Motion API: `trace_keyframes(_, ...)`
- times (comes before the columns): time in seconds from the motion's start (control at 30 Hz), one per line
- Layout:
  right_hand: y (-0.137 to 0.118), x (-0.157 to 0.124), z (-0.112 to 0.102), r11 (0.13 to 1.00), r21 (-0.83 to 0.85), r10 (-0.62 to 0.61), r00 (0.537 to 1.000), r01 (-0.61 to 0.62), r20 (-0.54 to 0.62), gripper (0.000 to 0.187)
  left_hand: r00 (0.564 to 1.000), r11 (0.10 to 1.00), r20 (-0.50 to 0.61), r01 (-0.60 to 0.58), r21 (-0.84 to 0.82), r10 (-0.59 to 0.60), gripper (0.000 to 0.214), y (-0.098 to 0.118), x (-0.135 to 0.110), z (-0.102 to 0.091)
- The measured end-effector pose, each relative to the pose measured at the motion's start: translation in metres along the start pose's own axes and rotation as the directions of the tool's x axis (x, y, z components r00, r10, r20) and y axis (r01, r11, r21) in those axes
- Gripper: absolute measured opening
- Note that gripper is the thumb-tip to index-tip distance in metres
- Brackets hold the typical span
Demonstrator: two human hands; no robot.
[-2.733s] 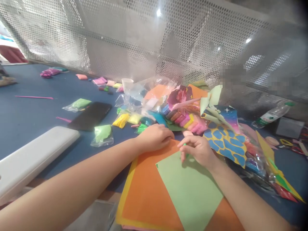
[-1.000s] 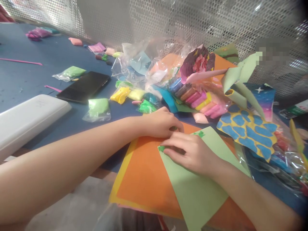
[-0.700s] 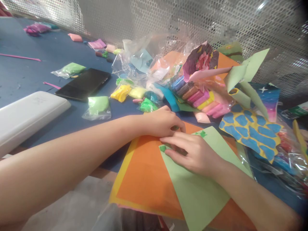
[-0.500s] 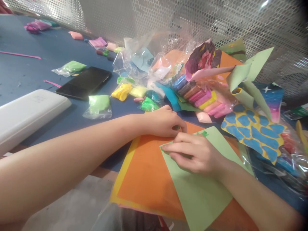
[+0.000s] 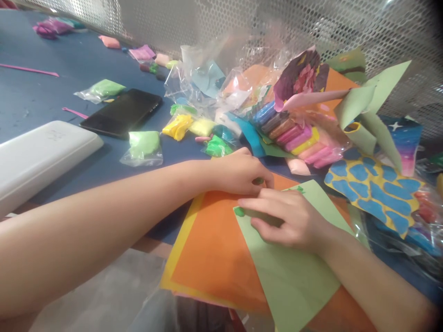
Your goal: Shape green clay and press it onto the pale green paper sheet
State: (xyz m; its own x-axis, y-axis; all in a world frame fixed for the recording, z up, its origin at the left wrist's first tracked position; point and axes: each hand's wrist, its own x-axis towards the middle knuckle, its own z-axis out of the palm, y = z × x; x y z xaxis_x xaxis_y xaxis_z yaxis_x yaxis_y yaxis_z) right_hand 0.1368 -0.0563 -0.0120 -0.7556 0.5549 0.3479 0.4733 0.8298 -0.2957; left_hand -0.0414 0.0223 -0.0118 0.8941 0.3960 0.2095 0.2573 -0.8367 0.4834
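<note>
L hand (image 5: pixel 240 174) pinching soft green clay bit (image 5: pixel 258 180), R hand (image 5: pixel 289 219) close by pressing green clay dab (image 5: pixel 238 211) on smooth pale-green paper sheet (image 5: pixel 287 272) over matte orange card (image 5: pixel 214 249), blue tabletop (image 5: pixel 41 101).

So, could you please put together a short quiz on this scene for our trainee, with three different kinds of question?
1. What colour is the sheet directly under the light green sheet?
2. True or false: the white box lies to the left of the black phone.
3. What colour is the small bit at the tip of the right hand? A green, B red, C white.

Key: 1 orange, as the orange sheet shows; 2 true; 3 A.
</note>
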Motion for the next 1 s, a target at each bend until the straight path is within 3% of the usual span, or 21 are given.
trace_keyframes(0.6, 0.0010, 0.0004, -0.0028, 1.000, 0.007, -0.007, 0.999, 0.006, 0.051, 0.027, 1.000, 1.000, -0.006, -0.007, 0.006, 0.007, 0.022, -0.0008, 0.0001, 0.0011)
trace_keyframes(0.8, 0.0032, -0.0008, -0.0039, 0.996, -0.032, -0.076, 0.993, 0.079, 0.087, 0.025, 1.000, 1.000, -0.007, -0.012, -0.002, 0.012, 0.023, 0.0002, 0.0009, 0.0010)
trace_keyframes(1.0, 0.0009, 0.0010, -0.0052, 0.998, -0.049, -0.031, 0.990, 0.038, 0.134, 0.026, 1.000, 1.000, -0.001, -0.002, -0.011, 0.002, 0.023, 0.0012, 0.0010, 0.0002)
